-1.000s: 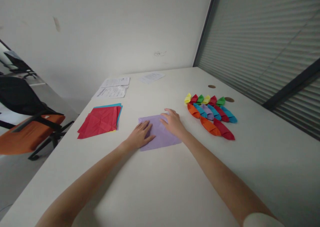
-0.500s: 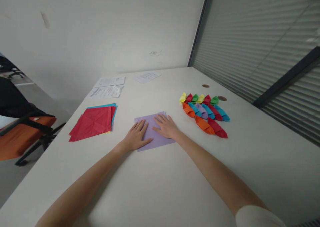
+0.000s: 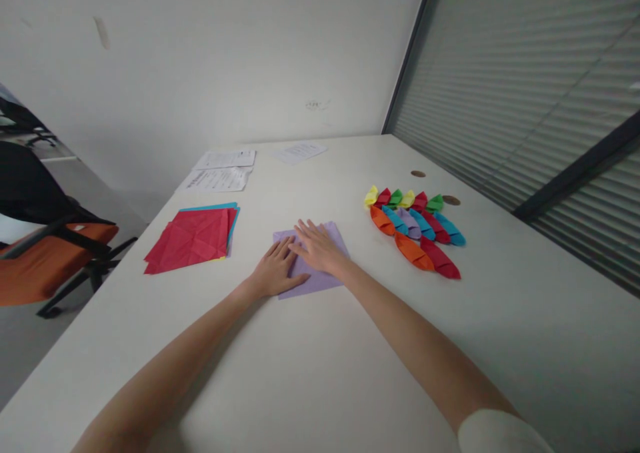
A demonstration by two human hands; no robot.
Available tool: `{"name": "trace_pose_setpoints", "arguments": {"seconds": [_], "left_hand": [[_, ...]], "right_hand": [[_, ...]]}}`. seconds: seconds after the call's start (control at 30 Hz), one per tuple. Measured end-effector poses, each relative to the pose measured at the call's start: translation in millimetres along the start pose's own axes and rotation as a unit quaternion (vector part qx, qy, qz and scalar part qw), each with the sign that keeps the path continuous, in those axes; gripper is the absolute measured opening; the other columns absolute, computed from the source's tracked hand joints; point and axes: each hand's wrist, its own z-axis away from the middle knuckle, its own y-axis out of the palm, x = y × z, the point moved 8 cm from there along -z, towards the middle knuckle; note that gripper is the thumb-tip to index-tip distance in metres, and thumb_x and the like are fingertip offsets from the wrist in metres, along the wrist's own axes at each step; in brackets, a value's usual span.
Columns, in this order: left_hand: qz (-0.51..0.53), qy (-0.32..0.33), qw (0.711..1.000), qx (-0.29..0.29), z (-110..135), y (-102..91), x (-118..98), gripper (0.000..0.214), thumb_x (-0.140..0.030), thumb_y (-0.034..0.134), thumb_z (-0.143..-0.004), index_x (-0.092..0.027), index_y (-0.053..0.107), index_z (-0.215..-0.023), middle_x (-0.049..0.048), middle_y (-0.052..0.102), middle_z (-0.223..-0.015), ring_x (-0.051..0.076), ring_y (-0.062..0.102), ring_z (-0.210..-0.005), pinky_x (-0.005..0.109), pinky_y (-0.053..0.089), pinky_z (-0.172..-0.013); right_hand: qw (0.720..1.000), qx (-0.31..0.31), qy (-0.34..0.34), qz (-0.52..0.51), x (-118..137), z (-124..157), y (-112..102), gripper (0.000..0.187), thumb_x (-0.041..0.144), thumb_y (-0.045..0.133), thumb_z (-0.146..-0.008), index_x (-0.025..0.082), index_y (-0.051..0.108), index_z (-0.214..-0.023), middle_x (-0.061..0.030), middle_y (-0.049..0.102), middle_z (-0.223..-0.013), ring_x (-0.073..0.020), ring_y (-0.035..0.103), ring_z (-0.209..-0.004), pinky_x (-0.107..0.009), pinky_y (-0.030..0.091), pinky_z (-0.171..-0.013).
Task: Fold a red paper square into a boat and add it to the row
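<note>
A square sheet of purple paper [image 3: 320, 281] lies flat on the white table, with part of it hidden under both hands. My left hand [image 3: 277, 268] rests on its left side, fingers stretched out and the thumb pointing right across the paper. Over the upper middle of the sheet is my right hand [image 3: 320, 248], its fingers spread and pointing up and left, the thumb close to the left fingers. Neither hand grips anything.
On the left lies a stack of coloured paper, red sheet [image 3: 193, 240] on top. Folded paper pieces [image 3: 414, 250] in several colours stand in rows at right. Printed sheets [image 3: 217, 178] lie farther back. An orange chair [image 3: 60, 256] stands beyond the left table edge.
My right hand has slid left across the purple paper, closer to my left hand. My left hand stays in place on the sheet. The view has shifted slightly.
</note>
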Motion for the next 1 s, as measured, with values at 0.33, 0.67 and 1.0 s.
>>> {"name": "trace_pose_setpoints", "arguments": {"seconds": [0.33,0.67,1.0], "left_hand": [[0.005,-0.018,1.000,0.004,5.1,4.8,7.4,0.090,-0.072,0.042,-0.086,-0.008,0.034,-0.148,0.0220,0.026,-0.156,0.035,0.025,-0.146,0.048,0.022,-0.119],[0.002,-0.022,1.000,-0.002,6.0,3.0,9.6,0.089,-0.071,0.042,-0.086,-0.011,0.030,-0.150,0.0207,0.026,-0.157,0.033,0.023,-0.147,0.047,0.020,-0.119],[0.005,-0.027,1.000,0.007,6.1,-1.2,11.0,0.090,-0.072,0.040,-0.086,-0.007,0.034,-0.148,0.0224,0.028,-0.156,0.033,0.026,-0.146,0.045,0.022,-0.119]], "right_hand": [[0.994,0.033,0.091,0.050,-48.4,-2.3,17.3,0.079,0.068,0.015,-0.094,0.016,0.029,-0.152,-0.0111,0.022,-0.161,-0.0306,0.017,-0.149,-0.055,0.012,-0.119],[1.000,-0.006,0.004,0.019,-20.8,-1.3,1.0,0.074,0.061,0.015,-0.097,0.014,0.033,-0.151,-0.0141,0.026,-0.159,-0.0305,0.018,-0.149,-0.054,0.013,-0.119],[0.994,0.041,0.091,0.051,-47.9,28.4,18.5,0.076,0.064,0.018,-0.095,0.017,0.027,-0.153,-0.0119,0.021,-0.161,-0.0317,0.016,-0.149,-0.059,0.008,-0.118]]}}
